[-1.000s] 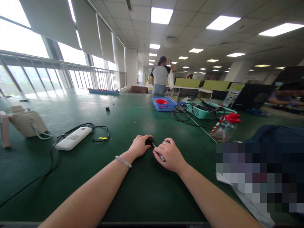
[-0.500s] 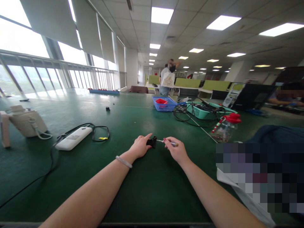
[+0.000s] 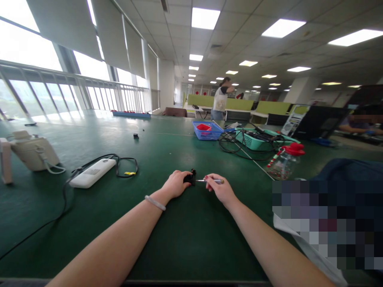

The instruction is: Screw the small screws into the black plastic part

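My left hand (image 3: 176, 184) is closed around a small black part (image 3: 189, 179) low over the green tabletop, its fingers hiding much of it. The part's exact kind is too small to make out. In my right hand (image 3: 220, 188) is a slim screwdriver (image 3: 218, 181), pinched between thumb and fingers. Its metal shaft points left, and the tip meets or nearly meets the right side of the black part.
A white power bank (image 3: 93, 173) with a black cable lies left. Farther off are a blue basket (image 3: 207, 131), a green basket (image 3: 251, 141) of cables and a red-lidded jar (image 3: 285, 163). Dark cloth (image 3: 350, 171) lies right. A person (image 3: 220, 99) stands beyond the table.
The screwdriver now sits more level and a little lower against the black part, which has turned slightly in my left hand. The person in the background has moved right and turned.
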Tool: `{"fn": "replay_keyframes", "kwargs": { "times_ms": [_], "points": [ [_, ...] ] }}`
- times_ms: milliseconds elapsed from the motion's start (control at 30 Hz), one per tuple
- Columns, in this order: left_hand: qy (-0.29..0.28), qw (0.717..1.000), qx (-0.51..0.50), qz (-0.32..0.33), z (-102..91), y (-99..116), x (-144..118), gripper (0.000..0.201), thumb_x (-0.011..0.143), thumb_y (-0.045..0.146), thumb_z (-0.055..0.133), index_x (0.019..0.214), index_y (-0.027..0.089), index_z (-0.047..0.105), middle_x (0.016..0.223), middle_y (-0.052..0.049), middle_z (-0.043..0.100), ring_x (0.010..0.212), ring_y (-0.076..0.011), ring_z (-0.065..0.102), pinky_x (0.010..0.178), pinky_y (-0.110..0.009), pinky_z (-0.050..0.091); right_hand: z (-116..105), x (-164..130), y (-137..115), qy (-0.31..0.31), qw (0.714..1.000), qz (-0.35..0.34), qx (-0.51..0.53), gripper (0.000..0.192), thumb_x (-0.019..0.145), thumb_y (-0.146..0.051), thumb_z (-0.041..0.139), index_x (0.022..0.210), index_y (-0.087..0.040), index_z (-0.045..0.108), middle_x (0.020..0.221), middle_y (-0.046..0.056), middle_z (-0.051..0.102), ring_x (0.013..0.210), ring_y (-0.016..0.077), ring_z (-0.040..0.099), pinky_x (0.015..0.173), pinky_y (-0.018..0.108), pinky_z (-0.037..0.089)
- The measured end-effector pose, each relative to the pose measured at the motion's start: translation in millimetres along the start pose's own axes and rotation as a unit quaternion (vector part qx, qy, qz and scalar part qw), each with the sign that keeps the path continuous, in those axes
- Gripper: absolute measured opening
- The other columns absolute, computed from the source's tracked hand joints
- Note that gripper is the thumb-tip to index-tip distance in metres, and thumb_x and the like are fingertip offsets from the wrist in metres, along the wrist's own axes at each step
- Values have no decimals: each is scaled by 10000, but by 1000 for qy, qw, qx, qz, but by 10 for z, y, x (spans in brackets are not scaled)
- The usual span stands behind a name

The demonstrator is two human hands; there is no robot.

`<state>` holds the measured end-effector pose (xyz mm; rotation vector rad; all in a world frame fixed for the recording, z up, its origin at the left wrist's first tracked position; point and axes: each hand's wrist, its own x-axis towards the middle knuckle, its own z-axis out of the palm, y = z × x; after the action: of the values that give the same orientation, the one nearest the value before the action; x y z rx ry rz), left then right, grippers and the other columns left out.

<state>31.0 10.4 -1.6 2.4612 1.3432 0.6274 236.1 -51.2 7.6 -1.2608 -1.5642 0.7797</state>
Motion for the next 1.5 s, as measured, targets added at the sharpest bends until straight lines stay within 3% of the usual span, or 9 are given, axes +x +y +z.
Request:
{"fn": "replay_keyframes", "kwargs": {
  "times_ms": [367, 700, 933, 1333, 1500],
  "points": [
    [0, 1000, 1, 3, 4, -25, 6, 468, 810, 333, 675, 1268, 277, 600, 1168, -109, 649, 1162, -286, 555, 1020, -396, 432, 41, -54, -93, -9, 998, -32, -57, 237, 860, -369, 539, 756, -188, 651, 602, -8, 594, 583, 150, 552, 576, 260, 410],
    [-9, 999, 14, 47, -18, -42, 17, 514, 782, 358, 713, 1270, 233, 607, 1153, -93, 692, 1105, -277, 595, 1001, -372, 451, 118, -165, -298, -69, 973, -134, -174, 195, 896, -302, 531, 793, -216, 673, 728, -10, 666, 667, 150, 582, 635, 260, 391],
    [-8, 998, 26, 55, -24, -41, 16, 516, 788, 350, 710, 1277, 225, 604, 1174, -84, 695, 1111, -278, 597, 1008, -373, 448, 147, -176, -290, -45, 952, -197, -229, 156, 897, -273, 563, 808, -234, 685, 813, -4, 719, 776, 178, 624, 795, 316, 398],
    [-12, 996, 24, 81, -14, -29, 7, 491, 810, 323, 667, 1280, 199, 597, 1228, -84, 682, 1122, -286, 595, 1007, -392, 451, 200, -175, -259, -68, 946, -210, -238, 135, 910, -249, 562, 848, -244, 682, 847, -13, 723, 794, 163, 641, 805, 317, 390],
    [-6, 996, 19, 83, -7, -17, -14, 457, 821, 355, 657, 1252, 213, 605, 1217, -76, 683, 1127, -285, 590, 1010, -405, 450, 169, -209, -320, -21, 937, -246, -246, 159, 911, -261, 558, 822, -235, 687, 826, -3, 733, 767, 169, 642, 818, 330, 390]
  ]
}}
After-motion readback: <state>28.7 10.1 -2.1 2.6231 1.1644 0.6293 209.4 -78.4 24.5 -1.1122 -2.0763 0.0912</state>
